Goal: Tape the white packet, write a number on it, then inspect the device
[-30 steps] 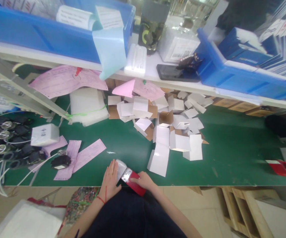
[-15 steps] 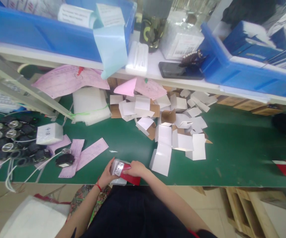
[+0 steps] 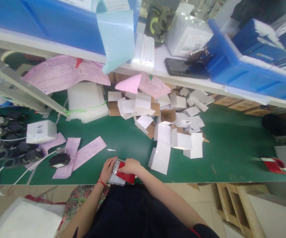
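Note:
At the front edge of the green table, my left hand (image 3: 107,169) is closed around the left side of a clear plastic bag (image 3: 116,179) with something silvery inside that I cannot make out. My right hand (image 3: 131,166) presses a flat red sheet (image 3: 128,177) onto the top of that bag, its fingers bent over the sheet's upper part. To the right lie folded white cardboard boxes (image 3: 160,148), several of them open. Pink paper slips (image 3: 89,152) and a black round device (image 3: 59,160) with a white cable lie to the left.
Black devices with cables (image 3: 1,132) crowd the far left beside a white box (image 3: 41,131). Above the table runs a shelf with blue bins (image 3: 252,74) and a phone (image 3: 185,68). A red roll (image 3: 273,164) sits at the right. Wooden pallets (image 3: 234,205) stand below.
The red sheet now lies flatter over the bag and covers more of its silvery part. My right hand has shifted slightly left. The whole view has tilted a little.

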The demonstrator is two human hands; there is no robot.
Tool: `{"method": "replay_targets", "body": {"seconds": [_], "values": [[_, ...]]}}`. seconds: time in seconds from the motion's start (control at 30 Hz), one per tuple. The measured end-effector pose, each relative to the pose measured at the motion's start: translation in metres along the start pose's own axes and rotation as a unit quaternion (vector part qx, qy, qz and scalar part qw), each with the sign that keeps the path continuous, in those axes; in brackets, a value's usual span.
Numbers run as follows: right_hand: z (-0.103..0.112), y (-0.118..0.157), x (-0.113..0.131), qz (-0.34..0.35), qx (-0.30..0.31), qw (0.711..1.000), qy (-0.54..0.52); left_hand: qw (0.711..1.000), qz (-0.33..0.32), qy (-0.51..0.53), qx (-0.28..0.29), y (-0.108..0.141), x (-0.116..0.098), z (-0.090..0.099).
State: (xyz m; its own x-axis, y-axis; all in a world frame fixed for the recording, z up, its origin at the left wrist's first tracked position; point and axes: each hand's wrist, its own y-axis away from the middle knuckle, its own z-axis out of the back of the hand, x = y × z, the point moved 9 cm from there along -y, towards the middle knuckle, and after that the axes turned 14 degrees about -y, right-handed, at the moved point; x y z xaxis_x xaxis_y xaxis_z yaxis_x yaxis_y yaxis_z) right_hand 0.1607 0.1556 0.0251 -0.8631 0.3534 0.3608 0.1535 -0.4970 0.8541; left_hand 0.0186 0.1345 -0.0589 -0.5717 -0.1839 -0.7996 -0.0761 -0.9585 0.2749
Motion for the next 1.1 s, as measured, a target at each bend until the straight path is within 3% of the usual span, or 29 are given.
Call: {"method": "replay_targets", "body": {"seconds": [0.17, 0.33, 0.47, 0.6, 0.73, 0.87, 1.0, 1.1], "values": [[0.006, 0.010, -0.015, 0.000, 0.011, 1.000, 0.004, 0.997, -0.042, -0.069, -0.004, -0.001, -0.005, 0.005], [0.013, 0.025, -0.069, -0.016, -0.014, 1.000, 0.019, 0.994, -0.051, -0.096, -0.007, -0.002, -0.005, 0.005], [0.009, 0.017, -0.101, -0.028, -0.017, 0.999, 0.006, 0.994, -0.011, -0.109, -0.014, 0.000, 0.000, 0.003], [0.006, 0.006, -0.108, 0.003, 0.014, 1.000, -0.015, 0.988, 0.064, -0.137, -0.009, 0.006, 0.009, 0.003], [0.010, 0.011, -0.095, 0.048, 0.030, 0.998, -0.021, 0.983, 0.124, -0.132, -0.017, 0.010, 0.024, 0.010], [0.010, 0.013, -0.053, 0.069, 0.024, 0.997, 0.001, 0.980, 0.153, -0.112, -0.052, 0.010, 0.039, 0.027], [-0.002, 0.006, -0.002, 0.057, 0.025, 0.998, 0.024, 0.985, 0.122, -0.086, -0.083, 0.011, 0.037, 0.042], [-0.010, 0.003, 0.025, 0.048, 0.016, 0.998, 0.029, 0.994, 0.088, -0.022, -0.056, 0.012, 0.033, 0.044]]}}
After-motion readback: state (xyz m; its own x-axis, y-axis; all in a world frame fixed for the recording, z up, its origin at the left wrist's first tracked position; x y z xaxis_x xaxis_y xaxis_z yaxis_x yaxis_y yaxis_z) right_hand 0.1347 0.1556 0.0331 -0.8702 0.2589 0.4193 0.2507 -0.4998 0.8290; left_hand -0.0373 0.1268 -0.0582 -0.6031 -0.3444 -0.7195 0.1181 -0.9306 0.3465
